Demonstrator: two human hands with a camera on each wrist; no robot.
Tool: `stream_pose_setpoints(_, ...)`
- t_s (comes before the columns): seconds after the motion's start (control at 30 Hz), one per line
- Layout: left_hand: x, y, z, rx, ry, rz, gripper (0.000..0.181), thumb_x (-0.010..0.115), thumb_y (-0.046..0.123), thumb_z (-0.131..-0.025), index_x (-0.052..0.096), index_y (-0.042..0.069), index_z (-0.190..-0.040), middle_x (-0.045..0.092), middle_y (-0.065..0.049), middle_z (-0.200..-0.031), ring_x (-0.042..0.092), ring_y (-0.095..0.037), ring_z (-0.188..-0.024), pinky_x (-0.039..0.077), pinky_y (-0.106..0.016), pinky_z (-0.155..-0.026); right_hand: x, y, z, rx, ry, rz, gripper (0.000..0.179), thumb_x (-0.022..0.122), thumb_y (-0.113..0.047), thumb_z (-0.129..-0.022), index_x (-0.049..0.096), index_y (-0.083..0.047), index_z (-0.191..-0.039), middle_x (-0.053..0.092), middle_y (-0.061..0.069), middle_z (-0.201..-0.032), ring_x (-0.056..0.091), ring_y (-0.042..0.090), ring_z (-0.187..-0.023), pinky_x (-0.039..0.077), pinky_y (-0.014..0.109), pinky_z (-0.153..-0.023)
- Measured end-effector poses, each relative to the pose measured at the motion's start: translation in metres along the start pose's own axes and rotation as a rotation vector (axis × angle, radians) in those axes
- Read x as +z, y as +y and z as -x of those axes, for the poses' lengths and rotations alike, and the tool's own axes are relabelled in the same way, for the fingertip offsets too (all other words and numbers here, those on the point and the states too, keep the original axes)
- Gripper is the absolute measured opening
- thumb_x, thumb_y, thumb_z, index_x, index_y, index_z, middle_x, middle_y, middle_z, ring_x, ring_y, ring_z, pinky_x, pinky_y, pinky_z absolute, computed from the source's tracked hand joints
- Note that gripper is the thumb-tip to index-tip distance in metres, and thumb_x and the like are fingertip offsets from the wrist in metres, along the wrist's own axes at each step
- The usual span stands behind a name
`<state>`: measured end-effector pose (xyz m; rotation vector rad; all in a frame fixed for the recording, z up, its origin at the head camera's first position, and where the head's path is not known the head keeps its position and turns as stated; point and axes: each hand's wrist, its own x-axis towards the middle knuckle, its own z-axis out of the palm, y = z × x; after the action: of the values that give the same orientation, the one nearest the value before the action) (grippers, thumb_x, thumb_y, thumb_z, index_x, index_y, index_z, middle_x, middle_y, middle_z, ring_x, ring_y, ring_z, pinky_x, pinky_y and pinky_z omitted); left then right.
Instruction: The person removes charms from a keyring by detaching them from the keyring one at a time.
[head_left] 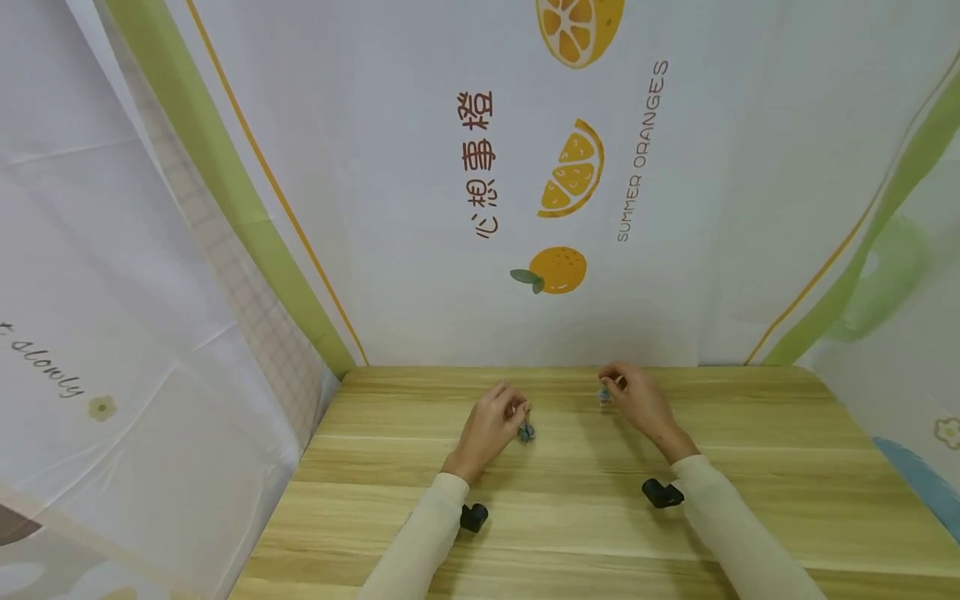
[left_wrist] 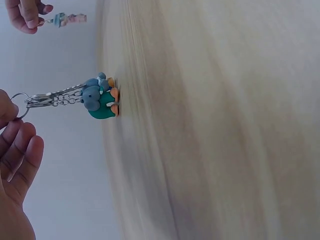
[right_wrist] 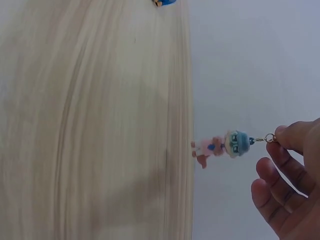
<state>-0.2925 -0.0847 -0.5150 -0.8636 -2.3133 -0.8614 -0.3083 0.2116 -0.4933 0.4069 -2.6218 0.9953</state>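
Observation:
My left hand (head_left: 491,423) pinches the metal ring of a keychain bunch (left_wrist: 100,100) between thumb and forefinger. Short silver chains run from that ring to small blue-grey and green figures with orange feet, which hang right at the tabletop in the left wrist view. Farther right and back, my right hand (head_left: 643,406) pinches the small gold ring of another keychain (right_wrist: 217,145). Its charm is a pink figurine with a teal hat and glasses, dangling upright over the table. The other fingers of the right hand (right_wrist: 290,185) are loosely bent.
Both hands work above a wood-grain table (head_left: 570,533). Behind its back edge hangs a white cloth (head_left: 405,250) printed with oranges and lettering. More printed cloth (head_left: 112,250) hangs at the left. A black wrist camera (head_left: 474,517) sits by the left sleeve, another (head_left: 662,493) by the right.

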Motion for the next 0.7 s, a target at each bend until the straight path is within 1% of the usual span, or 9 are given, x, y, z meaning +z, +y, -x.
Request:
stream_pose_setpoints(0.23,0.000,-0.002,0.000,0.013,0.007,-0.013,0.006,0.071,0.002,-0.099,0.074,0.007,-0.101,0.066,-0.003,-0.091,0.058,-0.008,-0.071,0.049,-0.016,-0.061,-0.010,0.010,-0.001,-0.008,0.033,0.029,0.014,0.066,-0.012,-0.107,0.073,-0.003,-0.114,0.073,0.015,-0.107,0.067,0.030,-0.091,0.053,0.039,-0.072)
stream_pose_setpoints(0.43,-0.001,-0.003,0.001,0.001,-0.014,-0.022,0.007,0.069,0.003,-0.101,0.074,0.007,-0.102,0.066,-0.003,-0.091,0.057,-0.007,-0.071,0.050,-0.017,-0.061,-0.020,0.020,0.001,0.007,0.037,0.050,0.016,0.065,-0.012,-0.107,0.073,-0.002,-0.116,0.074,0.016,-0.107,0.068,0.031,-0.091,0.053,0.038,-0.070)
stream_pose_setpoints(0.6,-0.002,-0.002,0.001,0.000,-0.004,-0.019,0.006,0.070,0.003,-0.100,0.074,0.007,-0.101,0.065,-0.003,-0.091,0.057,-0.008,-0.071,0.050,-0.017,-0.061,-0.028,0.028,0.000,0.030,0.046,0.054,0.015,0.065,-0.013,-0.107,0.074,-0.003,-0.116,0.074,0.017,-0.108,0.069,0.031,-0.091,0.054,0.040,-0.070)
stream_pose_setpoints(0.7,-0.002,-0.002,0.001,-0.006,0.000,-0.020,0.006,0.070,0.003,-0.099,0.074,0.007,-0.099,0.065,-0.003,-0.090,0.058,-0.009,-0.070,0.050,-0.017,-0.061,-0.033,0.031,0.000,0.027,0.053,0.056,0.015,0.065,-0.012,-0.107,0.074,-0.003,-0.115,0.075,0.017,-0.107,0.070,0.033,-0.090,0.055,0.041,-0.070)
